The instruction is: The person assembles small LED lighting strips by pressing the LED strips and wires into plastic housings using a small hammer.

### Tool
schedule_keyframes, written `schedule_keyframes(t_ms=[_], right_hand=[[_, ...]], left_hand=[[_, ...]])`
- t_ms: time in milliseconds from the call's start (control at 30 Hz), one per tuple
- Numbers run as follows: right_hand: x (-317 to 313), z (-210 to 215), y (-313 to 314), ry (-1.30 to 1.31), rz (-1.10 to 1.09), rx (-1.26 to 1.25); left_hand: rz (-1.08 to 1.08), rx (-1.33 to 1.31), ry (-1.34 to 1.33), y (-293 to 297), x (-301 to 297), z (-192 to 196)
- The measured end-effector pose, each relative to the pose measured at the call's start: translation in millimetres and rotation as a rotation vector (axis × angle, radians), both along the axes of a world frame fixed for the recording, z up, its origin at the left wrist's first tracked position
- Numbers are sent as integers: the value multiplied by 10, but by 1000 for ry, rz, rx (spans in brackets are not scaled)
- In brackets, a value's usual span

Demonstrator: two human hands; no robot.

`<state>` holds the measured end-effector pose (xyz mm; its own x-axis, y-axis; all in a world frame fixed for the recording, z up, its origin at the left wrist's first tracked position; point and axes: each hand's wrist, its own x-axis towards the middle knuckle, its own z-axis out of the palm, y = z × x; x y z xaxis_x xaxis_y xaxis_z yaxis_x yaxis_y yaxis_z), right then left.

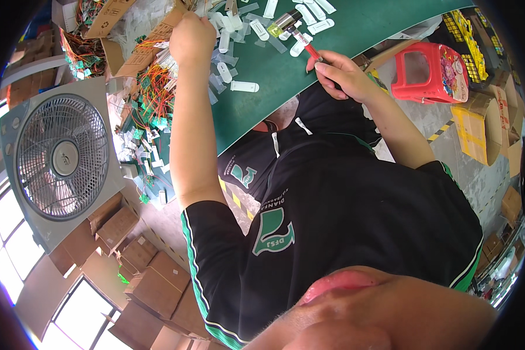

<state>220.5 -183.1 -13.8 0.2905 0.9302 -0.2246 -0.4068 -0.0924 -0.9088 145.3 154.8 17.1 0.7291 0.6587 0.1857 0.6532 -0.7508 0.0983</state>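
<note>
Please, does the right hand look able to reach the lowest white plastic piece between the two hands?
Probably yes: only bare green table shows between the right hand and that white plastic piece. However, the hand holds a slim red object, so it may need to put this down first.

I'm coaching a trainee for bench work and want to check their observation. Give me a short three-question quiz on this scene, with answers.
1. True or false: white plastic pieces lie on the green table top.

2. What colour is the plastic stool?
A. Blue
B. Red
C. White

3. Fill in the missing word: the slim red tool is held in the person's ____ hand.

Key
1. True; several are spread across it.
2. B, red.
3. Right; the right hand has its fingers around the tool.
</note>
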Motion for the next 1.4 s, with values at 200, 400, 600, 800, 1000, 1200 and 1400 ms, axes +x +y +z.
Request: schedule_keyframes(t_ms=[200, 400, 600, 800, 1000, 1200, 1400], right_hand=[[14, -25, -21, -3, 11, -1], [20, -18, -22, -10, 12, -2], [12, 5, 8, -21, 30, -12], [9, -22, -2, -9, 25, 2], [-4, -60, -2, -6, 27, 31], [6, -49, 9, -54, 14, 5], [-13, -26, -8, -45, -13, 3]], left_hand=[[-83, -185, -211, 71, -220, 40], [-138, -279, -229, -160, -390, 130], [-494, -75, -214, -352, -611, 38], [-267, 37, -121, -190, -1022, 215], [-182, 91, -10, -121, -1481, 298], [-225, 54, -276, -65, -1614, 385], [-185, -162, -184, 76, -2051, 337]])
